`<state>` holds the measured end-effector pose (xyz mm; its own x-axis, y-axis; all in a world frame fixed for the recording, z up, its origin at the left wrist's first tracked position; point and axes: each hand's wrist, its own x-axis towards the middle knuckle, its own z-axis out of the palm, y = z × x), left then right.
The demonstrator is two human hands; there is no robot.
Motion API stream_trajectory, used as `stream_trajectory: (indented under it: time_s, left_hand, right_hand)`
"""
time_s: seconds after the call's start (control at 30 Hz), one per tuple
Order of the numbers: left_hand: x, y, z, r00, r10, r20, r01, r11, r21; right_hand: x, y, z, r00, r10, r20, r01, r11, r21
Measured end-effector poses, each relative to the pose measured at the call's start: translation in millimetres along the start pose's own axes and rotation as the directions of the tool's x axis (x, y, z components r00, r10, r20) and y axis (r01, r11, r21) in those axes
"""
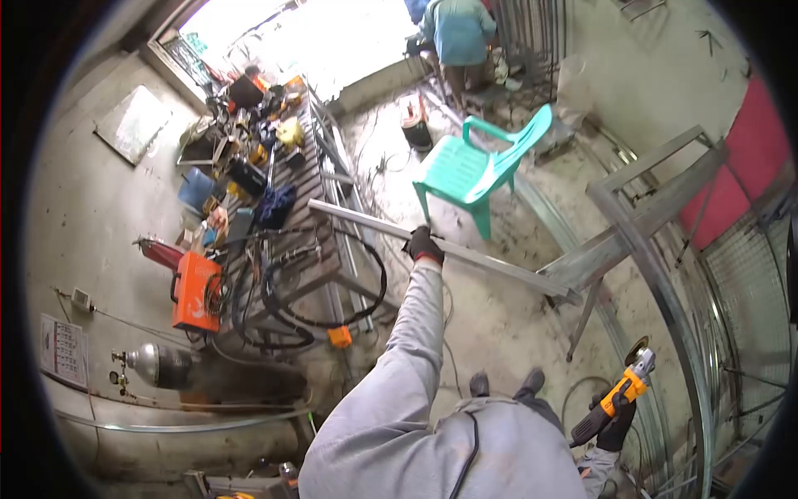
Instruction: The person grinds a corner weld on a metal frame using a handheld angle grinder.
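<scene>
My left hand (pixel 425 245), in a dark glove with a red cuff, is closed around the middle of a long metal bar (pixel 490 263). The bar slants from the slatted metal table on the left down to the right, its lower end beside a grey metal frame (pixel 640 224). At the lower right, my gloved right hand (pixel 617 422) is wrapped round a yellow and black angle grinder (pixel 616 399). The grinder's disc points up, away from my body, left of the frame's curved-looking upright.
A green plastic chair (pixel 474 166) stands ahead. Tools crowd the slatted table (pixel 320 150) at left, with a looped black hose and an orange machine (pixel 197 291) nearby. A gas cylinder (pixel 166 366) lies lower left. Another person (pixel 459 37) bends at the top. Cables cross the floor.
</scene>
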<state>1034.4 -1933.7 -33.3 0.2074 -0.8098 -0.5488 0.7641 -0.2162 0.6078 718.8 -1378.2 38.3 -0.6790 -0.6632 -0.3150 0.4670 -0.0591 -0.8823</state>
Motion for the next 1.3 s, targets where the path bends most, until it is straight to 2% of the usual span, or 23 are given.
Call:
stream_trajectory:
  time_s: [0.13,0.2,0.23,0.27,0.33,0.43,0.47,0.5,0.53,0.57,0.6,0.67,0.73,0.77,0.83,0.9,0.93,1.0,1.07,1.1,1.17,1.23,1.3]
  left_hand:
    - [-23,28,37,0.992,0.114,-0.05,-0.117,0.991,-0.065]
    - [-46,52,55,0.935,0.339,0.107,-0.326,0.938,-0.119]
    - [-67,69,71,0.875,0.47,0.118,-0.465,0.883,-0.07]
    - [-29,87,62,0.771,0.548,0.325,-0.572,0.82,-0.024]
    - [-63,135,87,0.614,0.626,0.48,-0.636,0.753,-0.168]
    - [-119,214,116,0.29,0.714,0.637,-0.906,0.42,-0.058]
    - [-136,241,122,0.217,0.692,0.689,-0.938,0.344,-0.05]
    - [-115,285,122,0.382,0.598,0.705,-0.839,0.543,-0.006]
    - [-152,303,132,0.34,0.541,0.769,-0.833,0.553,-0.021]
    - [-185,317,141,0.453,0.486,0.747,-0.722,0.691,-0.011]
    - [-186,326,140,0.288,0.597,0.749,-0.916,0.399,0.034]
    - [-194,338,138,0.087,0.648,0.756,-0.996,0.047,0.074]
    - [-201,345,132,0.117,0.522,0.845,-0.99,-0.003,0.139]
    - [-203,344,128,0.115,0.531,0.839,-0.99,-0.013,0.143]
    - [-208,334,111,0.051,0.44,0.897,-0.995,-0.052,0.082]
    - [-236,319,106,-0.038,0.287,0.957,-0.821,-0.555,0.133]
    - [-217,310,95,0.105,0.379,0.92,-0.917,-0.32,0.236]
    - [-216,284,89,0.21,0.406,0.89,-0.892,-0.293,0.344]
    - [-252,255,94,0.244,0.345,0.906,-0.688,-0.597,0.413]
    - [-231,252,85,0.066,0.207,0.976,-0.633,-0.747,0.201]
    - [-230,243,82,0.199,0.149,0.969,-0.719,-0.65,0.248]
    - [-207,240,72,0.225,0.053,0.973,-0.798,-0.564,0.215]
    - [-159,239,65,0.001,-0.178,0.984,-0.676,-0.725,-0.13]
  right_hand:
    - [1,-8,7,0.998,0.023,0.055,-0.023,1.0,-0.009]
    - [1,-10,10,0.995,0.043,0.085,-0.042,0.999,-0.013]
    - [1,-12,11,0.994,0.047,0.1,-0.046,0.999,-0.014]
    - [0,-13,11,0.992,0.046,0.118,-0.045,0.999,-0.018]
    - [2,-15,11,0.988,0.049,0.15,-0.047,0.999,-0.014]
    - [7,-10,7,0.986,0.063,0.157,-0.062,0.998,-0.014]
    - [10,-6,5,0.987,0.068,0.145,-0.067,0.998,-0.01]
    - [10,-2,4,0.99,0.075,0.115,-0.075,0.997,-0.009]
    - [7,-5,7,0.99,0.078,0.117,-0.078,0.997,-0.005]
    - [6,-11,13,0.99,0.057,0.126,-0.055,0.998,-0.016]
    - [5,-17,19,0.99,0.036,0.134,-0.032,0.999,-0.027]
    - [8,-21,24,0.985,0.033,0.168,-0.028,0.999,-0.033]
    - [13,-17,24,0.98,0.045,0.195,-0.041,0.999,-0.023]
    - [17,-14,23,0.976,0.052,0.21,-0.05,0.999,-0.017]
    - [22,-9,21,0.968,0.064,0.241,-0.063,0.998,-0.01]
    - [26,-7,21,0.96,0.07,0.271,-0.07,0.997,-0.011]
    - [29,-7,21,0.957,0.075,0.28,-0.076,0.997,-0.008]
    - [34,-7,18,0.955,0.085,0.283,-0.085,0.996,-0.011]
    - [38,-6,16,0.957,0.091,0.275,-0.09,0.996,-0.016]
    - [40,-3,15,0.962,0.089,0.258,-0.088,0.996,-0.017]
    - [43,4,10,0.968,0.094,0.231,-0.092,0.996,-0.02]
    - [48,16,2,0.977,0.095,0.191,-0.092,0.996,-0.021]
    - [46,26,-10,0.987,0.095,0.129,-0.091,0.995,-0.038]
